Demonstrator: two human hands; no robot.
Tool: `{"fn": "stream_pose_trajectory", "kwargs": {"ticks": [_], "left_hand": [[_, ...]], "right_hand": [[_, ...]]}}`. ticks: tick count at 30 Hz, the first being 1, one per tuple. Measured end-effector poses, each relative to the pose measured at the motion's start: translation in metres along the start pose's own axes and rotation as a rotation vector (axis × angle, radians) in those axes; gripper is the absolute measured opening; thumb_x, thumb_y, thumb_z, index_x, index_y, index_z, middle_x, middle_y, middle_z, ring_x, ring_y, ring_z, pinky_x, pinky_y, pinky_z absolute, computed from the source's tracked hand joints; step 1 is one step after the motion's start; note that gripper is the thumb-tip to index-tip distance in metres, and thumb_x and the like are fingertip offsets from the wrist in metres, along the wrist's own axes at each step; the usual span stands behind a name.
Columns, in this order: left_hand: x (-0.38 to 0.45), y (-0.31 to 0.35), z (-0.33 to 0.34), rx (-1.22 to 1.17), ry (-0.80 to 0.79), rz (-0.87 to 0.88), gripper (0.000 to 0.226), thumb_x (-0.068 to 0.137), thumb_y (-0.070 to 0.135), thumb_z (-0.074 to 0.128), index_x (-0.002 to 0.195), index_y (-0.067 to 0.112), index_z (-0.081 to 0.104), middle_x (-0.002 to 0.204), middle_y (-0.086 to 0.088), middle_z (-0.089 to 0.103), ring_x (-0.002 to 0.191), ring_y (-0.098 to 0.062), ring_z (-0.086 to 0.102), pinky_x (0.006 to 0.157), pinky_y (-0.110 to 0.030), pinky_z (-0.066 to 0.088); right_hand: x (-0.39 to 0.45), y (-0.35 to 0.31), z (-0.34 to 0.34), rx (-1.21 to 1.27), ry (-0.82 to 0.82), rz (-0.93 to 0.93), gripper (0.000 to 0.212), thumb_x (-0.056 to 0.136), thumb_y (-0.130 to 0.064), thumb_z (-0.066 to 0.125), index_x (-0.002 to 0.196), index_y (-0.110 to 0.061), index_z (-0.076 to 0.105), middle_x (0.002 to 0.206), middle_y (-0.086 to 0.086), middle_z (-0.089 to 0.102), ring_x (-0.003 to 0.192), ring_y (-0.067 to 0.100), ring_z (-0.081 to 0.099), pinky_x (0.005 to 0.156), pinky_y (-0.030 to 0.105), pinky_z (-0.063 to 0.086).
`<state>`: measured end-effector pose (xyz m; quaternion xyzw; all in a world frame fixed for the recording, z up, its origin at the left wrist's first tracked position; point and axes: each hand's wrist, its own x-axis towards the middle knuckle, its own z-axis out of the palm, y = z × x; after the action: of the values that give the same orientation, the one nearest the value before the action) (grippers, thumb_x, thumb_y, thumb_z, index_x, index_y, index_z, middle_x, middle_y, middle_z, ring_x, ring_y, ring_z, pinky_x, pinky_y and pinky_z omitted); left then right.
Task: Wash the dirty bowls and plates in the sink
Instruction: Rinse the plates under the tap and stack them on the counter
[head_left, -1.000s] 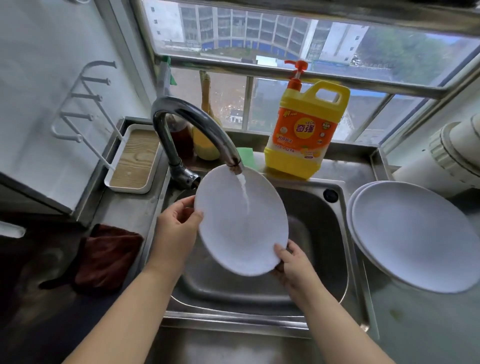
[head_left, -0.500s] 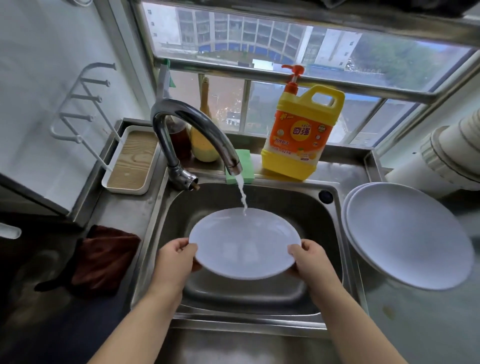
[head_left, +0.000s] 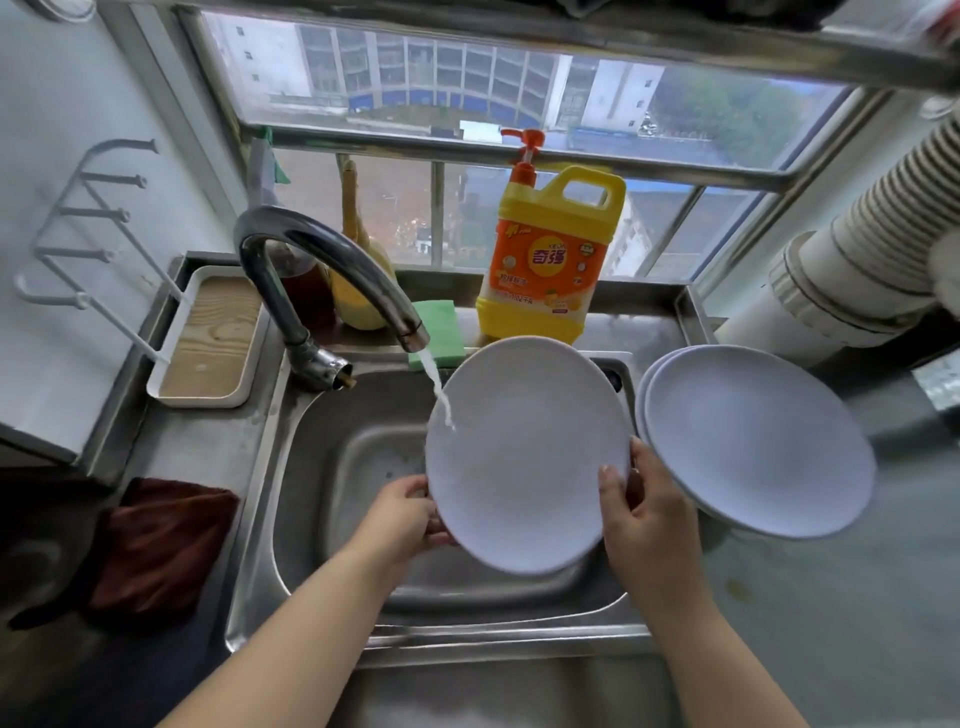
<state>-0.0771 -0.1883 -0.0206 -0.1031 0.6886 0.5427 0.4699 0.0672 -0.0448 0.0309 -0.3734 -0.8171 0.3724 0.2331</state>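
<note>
I hold a white plate (head_left: 524, 452) tilted up over the right half of the steel sink (head_left: 332, 467). My left hand (head_left: 402, 514) grips its lower left rim. My right hand (head_left: 641, 512) grips its right rim, thumb on the face. Water runs from the curved tap (head_left: 332, 265) and strikes the plate's upper left edge. Two more white plates (head_left: 758, 441) lie stacked on the counter to the right of the sink.
A yellow dish soap jug (head_left: 553, 265) and a green sponge (head_left: 439, 332) stand on the ledge behind the sink. A white tray (head_left: 208, 338) sits at back left, a dark red cloth (head_left: 156, 540) on the left counter, a white ribbed duct (head_left: 862, 260) at right.
The plate went from upright under the tap to flat in the basin, and is now tilted up again and shifted right. Both hands moved with it.
</note>
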Motion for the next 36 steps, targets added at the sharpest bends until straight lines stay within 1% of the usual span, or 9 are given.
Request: {"fn": "stream_pose_trajectory", "kwargs": {"ticks": [4,6,9,11,16,22,26,31,36], "left_hand": [[0.008,0.007,-0.006,-0.102,0.032,0.111,0.041,0.087,-0.013,0.052,0.121,0.01,0.052,0.106,-0.012,0.067,0.082,-0.024,0.068,0.057,-0.025,0.056],[0.011,0.01,-0.012,-0.095,0.005,0.141,0.044,0.091,-0.007,0.052,0.131,0.011,0.051,0.115,-0.007,0.067,0.094,-0.02,0.067,0.065,-0.025,0.053],[0.012,0.012,-0.016,0.036,-0.022,0.161,0.056,0.096,0.003,0.05,0.147,0.02,0.036,0.143,-0.002,0.047,0.12,-0.018,0.052,0.089,-0.032,0.045],[0.012,0.009,-0.019,0.089,0.007,0.138,0.058,0.096,0.008,0.051,0.149,0.019,0.03,0.148,-0.005,0.039,0.128,-0.022,0.045,0.1,-0.039,0.041],[0.011,-0.006,-0.028,0.037,0.03,0.046,0.033,0.096,0.008,0.05,0.129,0.013,0.049,0.121,-0.007,0.06,0.101,-0.024,0.063,0.078,-0.035,0.051],[0.002,-0.013,-0.027,0.04,0.023,0.025,0.021,0.093,0.005,0.055,0.113,0.012,0.056,0.105,-0.01,0.067,0.087,-0.026,0.066,0.078,-0.037,0.052],[-0.001,-0.011,-0.017,0.086,-0.002,0.04,0.016,0.095,0.005,0.051,0.109,0.012,0.057,0.1,-0.009,0.069,0.079,-0.023,0.065,0.079,-0.037,0.052],[-0.001,0.002,0.01,0.126,-0.076,0.092,0.014,0.097,0.003,0.047,0.1,0.012,0.057,0.094,-0.01,0.069,0.069,-0.022,0.062,0.057,-0.025,0.051],[0.003,0.009,0.029,0.196,-0.122,0.121,0.016,0.095,0.0,0.048,0.095,0.013,0.058,0.083,-0.008,0.069,0.063,-0.02,0.061,0.05,-0.022,0.045]], "right_hand": [[-0.007,0.005,-0.001,0.134,0.038,0.089,0.024,0.092,-0.01,0.059,0.114,-0.017,0.057,0.071,-0.01,0.065,0.066,-0.003,0.06,0.058,0.001,0.038],[-0.011,0.005,-0.002,0.182,0.044,0.103,0.021,0.092,-0.01,0.058,0.105,-0.026,0.053,0.058,-0.008,0.063,0.057,-0.004,0.057,0.053,0.004,0.038],[-0.015,0.004,0.001,0.115,0.095,0.057,0.02,0.091,-0.009,0.06,0.094,-0.026,0.049,0.05,0.003,0.055,0.049,0.01,0.049,0.048,0.01,0.034],[-0.016,0.006,0.005,0.04,0.122,0.016,0.02,0.09,-0.006,0.06,0.095,-0.022,0.049,0.055,0.009,0.061,0.054,0.017,0.053,0.05,0.008,0.035],[-0.01,0.001,0.007,-0.158,0.17,-0.105,0.015,0.086,0.003,0.062,0.097,-0.003,0.055,0.059,-0.003,0.055,0.056,0.007,0.047,0.054,-0.003,0.03],[-0.006,0.001,-0.006,-0.19,0.166,-0.053,0.012,0.087,0.0,0.061,0.098,-0.004,0.056,0.061,0.005,0.061,0.051,0.015,0.046,0.054,0.016,0.029],[-0.005,0.007,-0.022,-0.037,0.198,0.179,0.01,0.09,-0.01,0.059,0.1,-0.01,0.057,0.065,-0.001,0.062,0.061,0.013,0.055,0.055,0.011,0.036],[-0.003,0.035,-0.055,0.157,0.308,0.498,0.015,0.09,-0.016,0.061,0.102,-0.007,0.063,0.078,0.002,0.067,0.076,0.024,0.063,0.074,0.034,0.049],[0.007,0.071,-0.093,0.174,0.486,0.615,0.013,0.083,-0.019,0.066,0.089,-0.007,0.066,0.083,0.012,0.068,0.086,0.035,0.066,0.082,0.05,0.054]]}}
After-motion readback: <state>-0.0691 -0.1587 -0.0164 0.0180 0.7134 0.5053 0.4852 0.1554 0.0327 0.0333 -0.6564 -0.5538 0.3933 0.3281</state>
